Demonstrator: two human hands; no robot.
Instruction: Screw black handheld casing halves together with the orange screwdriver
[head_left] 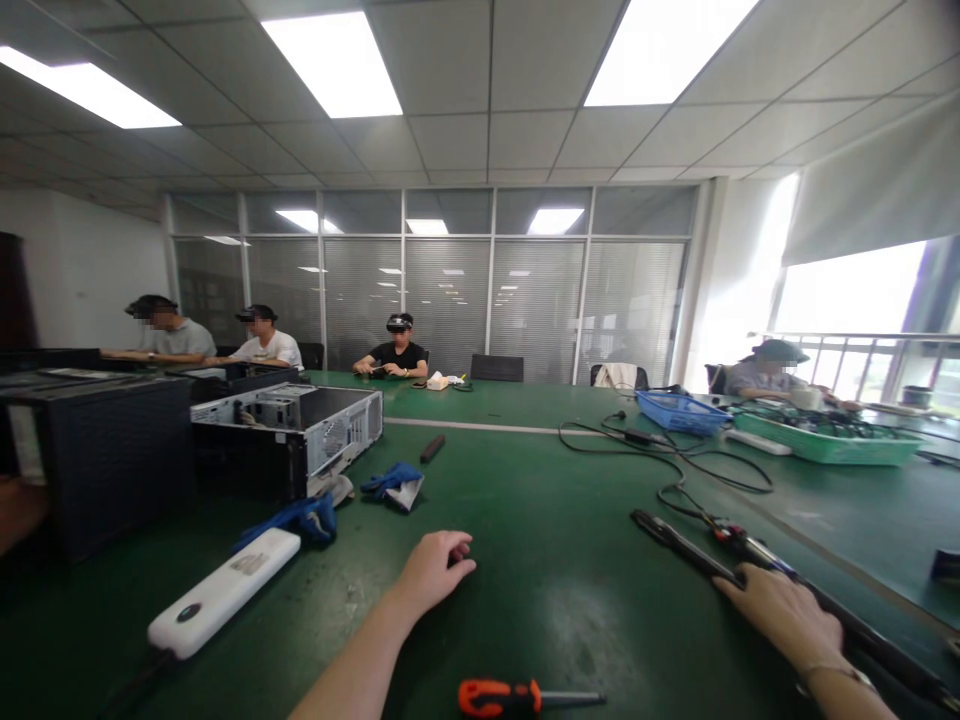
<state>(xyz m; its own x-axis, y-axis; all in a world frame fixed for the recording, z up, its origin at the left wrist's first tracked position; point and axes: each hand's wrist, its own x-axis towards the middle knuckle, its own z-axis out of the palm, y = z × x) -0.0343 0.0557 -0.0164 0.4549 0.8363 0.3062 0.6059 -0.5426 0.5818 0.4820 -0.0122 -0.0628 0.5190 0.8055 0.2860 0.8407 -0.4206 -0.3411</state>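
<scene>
My left hand (pixel 437 570) rests on the green table (pixel 525 500) near the middle, fingers loosely curled and apart, holding nothing. On the right, my right hand (pixel 784 610) lies over a long black tool (pixel 679 540), its fingers at the tool's near part. Beside it runs a second long dark rod-like item (pixel 862 630), with coloured parts near its far end. An orange and black screwdriver (pixel 499 697) lies at the bottom edge, its shaft pointing right. Left of my left hand are blue gloves (pixel 394 480) and a white power strip (pixel 225 592).
An open computer case (pixel 300 425) and a black case (pixel 112 460) stand at the left. Black cables (pixel 667 450) lie near a blue basket (pixel 681 412) and a green basket (pixel 832 440). A dark bar (pixel 433 448) lies farther back. Several people sit around the table.
</scene>
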